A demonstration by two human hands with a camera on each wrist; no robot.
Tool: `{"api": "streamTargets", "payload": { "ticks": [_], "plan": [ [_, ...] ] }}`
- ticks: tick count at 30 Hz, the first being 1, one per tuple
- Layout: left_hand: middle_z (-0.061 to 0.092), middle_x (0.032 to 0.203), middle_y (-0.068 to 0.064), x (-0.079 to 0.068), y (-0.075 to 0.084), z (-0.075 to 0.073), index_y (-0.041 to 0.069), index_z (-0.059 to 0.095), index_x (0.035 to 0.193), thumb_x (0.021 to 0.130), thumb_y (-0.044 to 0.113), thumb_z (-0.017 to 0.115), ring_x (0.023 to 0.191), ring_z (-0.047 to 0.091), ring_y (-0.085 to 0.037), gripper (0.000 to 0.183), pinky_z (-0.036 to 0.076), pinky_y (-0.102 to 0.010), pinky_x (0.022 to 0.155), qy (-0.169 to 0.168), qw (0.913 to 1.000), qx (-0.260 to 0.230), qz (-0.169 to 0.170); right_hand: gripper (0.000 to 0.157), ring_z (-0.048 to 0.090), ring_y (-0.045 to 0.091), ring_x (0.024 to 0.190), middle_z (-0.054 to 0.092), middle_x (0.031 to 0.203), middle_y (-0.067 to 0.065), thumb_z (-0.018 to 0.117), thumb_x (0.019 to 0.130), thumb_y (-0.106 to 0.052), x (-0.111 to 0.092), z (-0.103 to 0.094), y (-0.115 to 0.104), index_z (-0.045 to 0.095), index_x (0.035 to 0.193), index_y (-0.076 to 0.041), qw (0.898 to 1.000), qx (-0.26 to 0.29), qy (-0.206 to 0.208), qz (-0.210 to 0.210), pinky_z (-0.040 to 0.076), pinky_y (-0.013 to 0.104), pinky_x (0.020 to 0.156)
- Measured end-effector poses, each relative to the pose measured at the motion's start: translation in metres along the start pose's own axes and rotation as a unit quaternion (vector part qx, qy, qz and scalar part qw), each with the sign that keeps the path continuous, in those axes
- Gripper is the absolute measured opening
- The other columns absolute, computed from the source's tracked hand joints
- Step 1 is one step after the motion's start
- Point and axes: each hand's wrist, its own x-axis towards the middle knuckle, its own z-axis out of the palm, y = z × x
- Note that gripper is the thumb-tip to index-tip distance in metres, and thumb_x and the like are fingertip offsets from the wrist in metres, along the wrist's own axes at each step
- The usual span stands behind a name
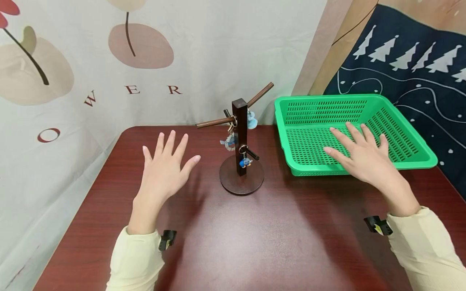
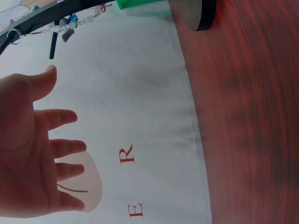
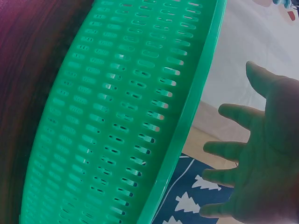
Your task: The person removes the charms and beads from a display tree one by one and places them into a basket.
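Note:
My left hand (image 1: pixel 164 173) hovers over the table left of a dark wooden stand (image 1: pixel 240 137), fingers spread and holding nothing. On the stand's pegs hang several keychains: one with a small blue figure (image 1: pixel 245 162) low at the front, one with a beaded strap and grey-blue charm (image 1: pixel 228 142) at the left, and a light blue charm (image 1: pixel 252 120) behind the post. Above the near rim of a green plastic basket (image 1: pixel 287 149), my right hand (image 1: pixel 367 159) is spread with nothing in it. The left wrist view shows the beaded strap (image 2: pixel 79 24) beyond the thumb.
The dark red wooden table (image 1: pixel 255 242) runs under both arms. A pale printed curtain (image 1: pixel 218 48) stands behind it, and a navy cloth with white trees (image 1: pixel 407 81) hangs behind the basket at the right. The stand's upper pegs (image 1: pixel 260 95) jut outward.

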Motion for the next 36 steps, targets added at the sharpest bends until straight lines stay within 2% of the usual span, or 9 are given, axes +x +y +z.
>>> {"api": "streamTargets", "payload": {
  "ticks": [3, 6, 9, 15, 17, 21, 26, 32, 36],
  "plan": [
    [0.015, 0.149, -0.019, 0.000, -0.002, -0.001, 0.011, 0.022, 0.145, 0.094, 0.053, 0.034, 0.137, 0.002, -0.036, 0.068, 0.000, -0.063, 0.100, 0.005, 0.9999, -0.014, 0.001, 0.069, 0.002, 0.048, 0.131, 0.013, 0.147, 0.024, 0.035, 0.092, -0.057, -0.001, -0.001, 0.001, 0.024, 0.145, -0.016, 1.000, -0.001, 0.002, -0.007, -0.002, 0.071, 0.092],
    [0.029, 0.142, -0.023, 0.001, -0.003, -0.002, 0.007, 0.028, 0.143, 0.093, 0.044, 0.045, 0.131, 0.021, -0.039, 0.065, 0.018, -0.060, 0.100, 0.026, 0.9990, -0.036, 0.006, 0.066, 0.007, 0.048, 0.130, 0.016, 0.145, 0.025, 0.038, 0.092, -0.054, -0.001, -0.002, 0.002, 0.027, 0.144, -0.013, 1.000, 0.002, 0.005, -0.017, 0.004, 0.071, 0.091],
    [0.045, 0.129, -0.024, 0.003, -0.004, -0.004, 0.003, 0.036, 0.138, 0.091, 0.035, 0.054, 0.120, 0.039, -0.039, 0.060, 0.032, -0.055, 0.092, 0.051, 0.9958, -0.075, 0.008, 0.064, 0.012, 0.048, 0.128, 0.020, 0.144, 0.026, 0.040, 0.093, -0.051, -0.001, -0.004, 0.002, 0.032, 0.141, -0.010, 1.000, 0.013, 0.003, -0.026, 0.010, 0.070, 0.088],
    [0.064, 0.097, -0.014, 0.009, 0.000, -0.012, 0.002, 0.055, 0.123, 0.087, 0.022, 0.062, 0.086, 0.059, -0.026, 0.042, 0.042, -0.042, 0.078, 0.090, 0.9777, -0.187, 0.029, 0.059, 0.025, 0.049, 0.121, 0.034, 0.136, 0.026, 0.046, 0.093, -0.045, -0.001, -0.005, 0.003, 0.039, 0.136, -0.005, 0.998, 0.054, 0.002, -0.034, 0.021, 0.062, 0.077],
    [0.065, 0.091, -0.011, 0.011, 0.003, -0.016, 0.003, 0.058, 0.118, 0.086, 0.019, 0.064, 0.076, 0.060, -0.022, 0.037, 0.044, -0.037, 0.072, 0.107, 0.9693, -0.217, 0.041, 0.057, 0.029, 0.047, 0.119, 0.039, 0.132, 0.027, 0.048, 0.093, -0.041, 0.000, -0.005, 0.003, 0.042, 0.134, -0.002, 0.997, 0.065, 0.006, -0.042, 0.023, 0.061, 0.076],
    [0.066, 0.084, -0.007, 0.015, 0.010, -0.028, 0.003, 0.063, 0.110, 0.084, 0.015, 0.066, 0.065, 0.057, -0.016, 0.029, 0.043, -0.024, 0.062, 0.148, 0.9541, -0.252, 0.067, 0.051, 0.037, 0.044, 0.118, 0.047, 0.126, 0.028, 0.051, 0.093, -0.032, 0.001, -0.005, 0.004, 0.046, 0.128, 0.005, 0.993, 0.093, 0.015, -0.075, 0.028, 0.061, 0.087],
    [0.067, 0.081, -0.006, 0.015, 0.019, -0.045, 0.005, 0.065, 0.104, 0.083, 0.014, 0.066, 0.063, 0.055, -0.013, 0.023, 0.041, -0.017, 0.060, 0.175, 0.9406, -0.277, 0.089, 0.046, 0.045, 0.041, 0.112, 0.053, 0.119, 0.027, 0.053, 0.093, -0.028, 0.002, -0.004, 0.004, 0.050, 0.123, 0.007, 0.989, 0.118, 0.019, -0.084, 0.034, 0.057, 0.087],
    [0.066, 0.082, -0.004, 0.013, 0.028, -0.057, 0.007, 0.066, 0.101, 0.083, 0.016, 0.067, 0.064, 0.055, -0.009, 0.020, 0.041, -0.018, 0.062, 0.168, 0.9336, -0.302, 0.093, 0.041, 0.057, 0.033, 0.089, 0.061, 0.103, 0.021, 0.055, 0.092, -0.027, 0.002, -0.005, 0.002, 0.054, 0.119, 0.003, 0.989, 0.122, 0.029, -0.079, 0.042, 0.049, 0.073],
    [0.065, 0.081, -0.004, 0.012, 0.032, -0.061, 0.007, 0.066, 0.099, 0.082, 0.015, 0.069, 0.065, 0.055, -0.009, 0.019, 0.042, -0.019, 0.063, 0.167, 0.9318, -0.308, 0.094, 0.039, 0.060, 0.029, 0.082, 0.062, 0.100, 0.018, 0.056, 0.091, -0.027, 0.002, -0.005, 0.000, 0.055, 0.118, 0.002, 0.989, 0.125, 0.025, -0.080, 0.043, 0.045, 0.070]
  ]
}}
